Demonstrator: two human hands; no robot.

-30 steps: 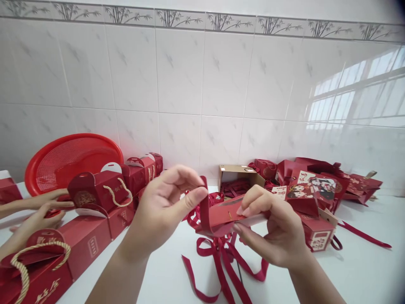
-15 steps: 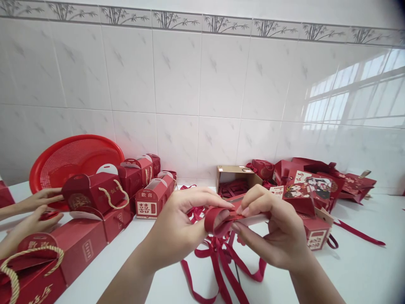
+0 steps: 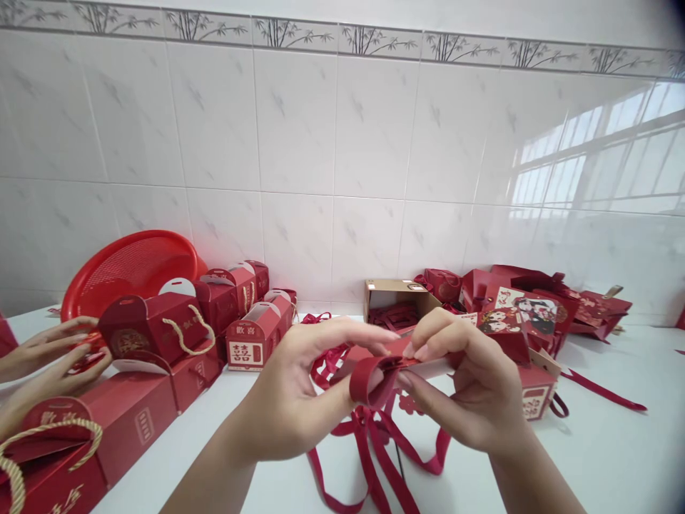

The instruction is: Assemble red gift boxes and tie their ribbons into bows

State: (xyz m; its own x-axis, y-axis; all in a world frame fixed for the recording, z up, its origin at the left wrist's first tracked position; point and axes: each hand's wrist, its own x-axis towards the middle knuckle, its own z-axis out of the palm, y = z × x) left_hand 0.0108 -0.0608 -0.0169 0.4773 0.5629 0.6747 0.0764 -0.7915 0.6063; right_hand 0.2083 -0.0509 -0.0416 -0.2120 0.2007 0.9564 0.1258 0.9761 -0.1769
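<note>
In front of me, both my hands are raised over the table at a loop of dark red ribbon [image 3: 360,382]. My left hand [image 3: 300,389] has its thumb in the loop, with its fingers bent over the top. My right hand [image 3: 463,385] pinches a red cardboard piece with a pale underside [image 3: 436,368], where the ribbon meets it. The fingers hide much of this piece, so its full shape cannot be made out. Beneath my hands, loose red ribbons [image 3: 369,457] trail over the white table.
Red gift boxes [image 3: 136,400] with rope handles line the left side, before a red plastic basket [image 3: 133,250]. Another person's hands [image 3: 64,360] hold something red there. An open carton [image 3: 374,291] of ribbon stands behind; red boxes and bags [image 3: 514,314] pile up at right.
The ribbon loop stands slightly wider and further right around my left thumb. My right hand keeps its pinch. At left, the other person's hands have shifted a little, and the basket appears moved.
</note>
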